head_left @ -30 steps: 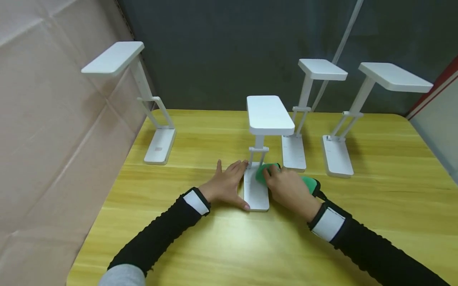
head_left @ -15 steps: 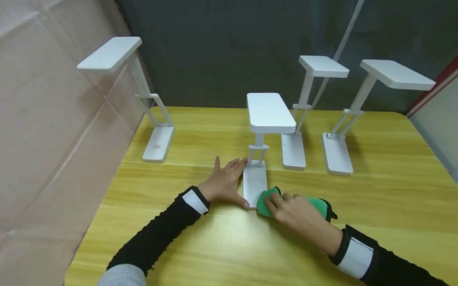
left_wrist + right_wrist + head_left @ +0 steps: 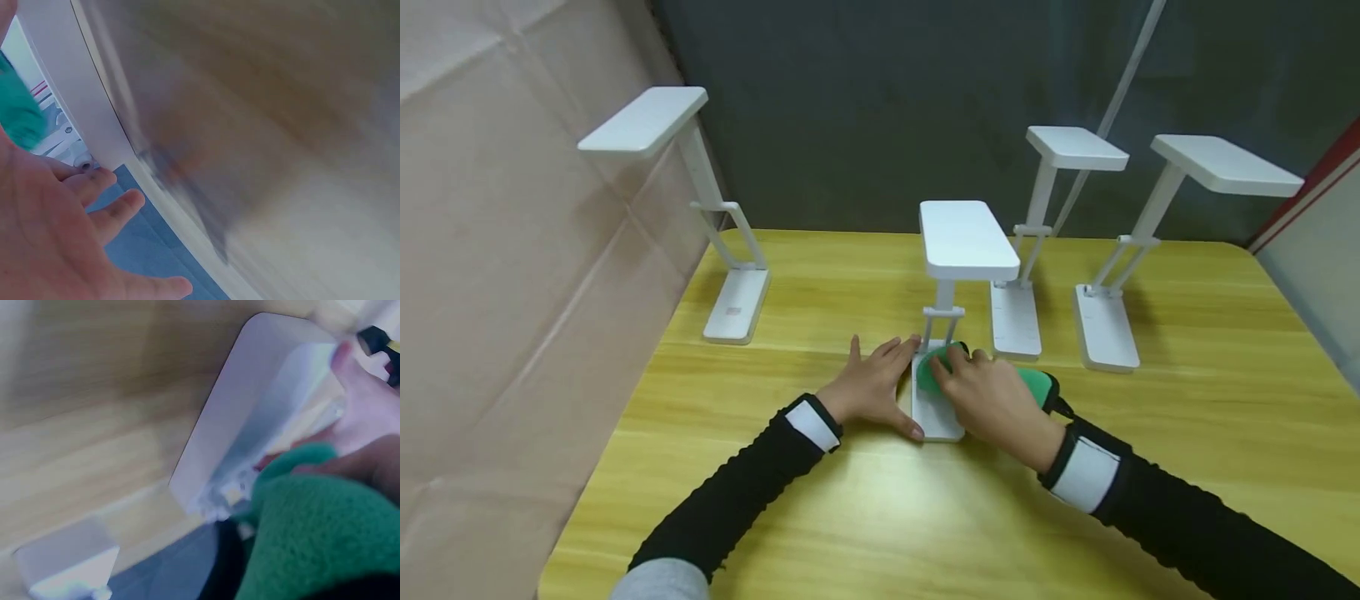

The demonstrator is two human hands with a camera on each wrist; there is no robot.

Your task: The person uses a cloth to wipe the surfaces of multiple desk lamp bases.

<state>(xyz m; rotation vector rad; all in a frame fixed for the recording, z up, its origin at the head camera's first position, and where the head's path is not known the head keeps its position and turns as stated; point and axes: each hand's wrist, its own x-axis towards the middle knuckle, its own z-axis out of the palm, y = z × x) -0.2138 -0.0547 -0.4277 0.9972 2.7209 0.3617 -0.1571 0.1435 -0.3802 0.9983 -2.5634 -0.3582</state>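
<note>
A white folding desk lamp (image 3: 968,240) stands at the middle of the table, its flat head above a hinged stem and a long base. My left hand (image 3: 872,387) lies along the left side of that base, fingers spread and straight, thumb at the front corner; the left wrist view shows the outstretched fingers (image 3: 119,212) by the base edge. In my right hand (image 3: 1000,408) a green cloth (image 3: 1036,383) with black edging is pinched and pressed on the base top near the stem. The right wrist view shows the cloth (image 3: 325,531) bunched over the base (image 3: 250,394).
Three similar white lamps stand around: one at the far left (image 3: 735,308), one behind to the right (image 3: 1017,321) and one farther right (image 3: 1107,329). A wood-grain table (image 3: 865,525) lies beneath. A pale draped wall (image 3: 512,292) rises at the left, with a dark panel (image 3: 865,117) behind.
My right hand slid the cloth towards the front right corner of the base, then back up near the stem and farther left across it. My left hand stays in place.
</note>
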